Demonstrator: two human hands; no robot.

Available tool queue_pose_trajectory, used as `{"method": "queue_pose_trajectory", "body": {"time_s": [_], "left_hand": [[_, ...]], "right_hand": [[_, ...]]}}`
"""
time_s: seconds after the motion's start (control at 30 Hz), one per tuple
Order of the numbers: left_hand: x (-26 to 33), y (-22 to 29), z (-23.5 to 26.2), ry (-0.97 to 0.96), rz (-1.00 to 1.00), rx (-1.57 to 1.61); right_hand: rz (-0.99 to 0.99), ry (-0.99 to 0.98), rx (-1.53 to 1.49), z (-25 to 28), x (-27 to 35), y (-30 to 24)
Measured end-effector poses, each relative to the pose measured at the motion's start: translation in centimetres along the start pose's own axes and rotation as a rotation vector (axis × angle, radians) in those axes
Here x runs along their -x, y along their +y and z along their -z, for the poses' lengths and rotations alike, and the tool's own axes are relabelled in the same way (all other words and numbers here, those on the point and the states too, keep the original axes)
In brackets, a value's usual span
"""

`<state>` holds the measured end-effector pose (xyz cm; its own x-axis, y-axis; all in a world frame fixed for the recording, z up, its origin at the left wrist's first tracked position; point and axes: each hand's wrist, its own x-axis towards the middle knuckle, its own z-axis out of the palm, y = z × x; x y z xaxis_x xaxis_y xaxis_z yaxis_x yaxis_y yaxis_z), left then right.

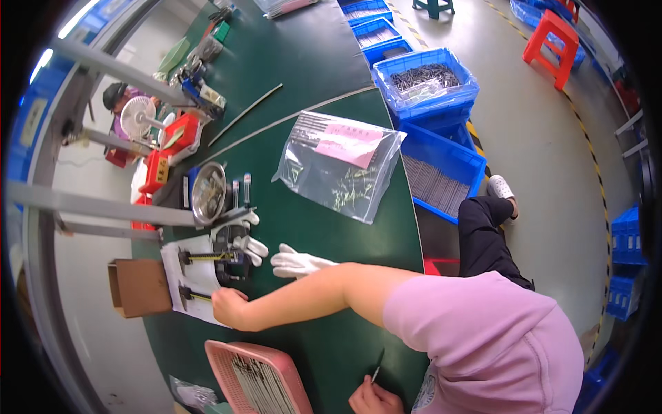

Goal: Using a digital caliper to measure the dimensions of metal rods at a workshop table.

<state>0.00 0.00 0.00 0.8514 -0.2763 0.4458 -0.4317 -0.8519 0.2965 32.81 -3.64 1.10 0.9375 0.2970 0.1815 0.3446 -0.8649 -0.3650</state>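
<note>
My right hand (229, 308) reaches across the green bench, its fingers closed around the end of a caliper (197, 296) lying on white paper. Another caliper (207, 257) with a yellowish scale lies alongside. Close to the lower edge, my left hand (376, 398) pinches a thin metal rod (378, 366), with its dark end pointing away from the fingers. Between the two hands sits a pink plastic basket (219, 359) filled with slim metal rods (258, 386). White gloves (296, 262) rest beyond my right forearm.
A clear bag (310, 165) with rods and a pink label lies on the bench (317, 314). A round metal bowl (209, 193) and a cardboard box (140, 288) stand along the left side. Blue crates (427, 96) of metal parts line the bench's edge. Another person (124, 103) sits opposite.
</note>
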Motion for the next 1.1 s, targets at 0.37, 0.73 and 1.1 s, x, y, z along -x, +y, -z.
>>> {"method": "queue_pose_trajectory", "body": {"time_s": [0.37,0.73,1.1], "left_hand": [[1.1,-0.4,-0.6,-0.039,-0.053,-0.124],[-1.3,2.1,-0.8,-0.048,-0.096,-0.119],[-3.7,1.5,4.3,0.434,-0.188,-0.121]], "right_hand": [[-0.265,0.096,-0.615,1.3,-0.6,0.5],[0.15,0.092,-0.602,12.5,3.4,2.9],[-0.02,0.108,-0.529,17.3,30.9,14.0]]}}
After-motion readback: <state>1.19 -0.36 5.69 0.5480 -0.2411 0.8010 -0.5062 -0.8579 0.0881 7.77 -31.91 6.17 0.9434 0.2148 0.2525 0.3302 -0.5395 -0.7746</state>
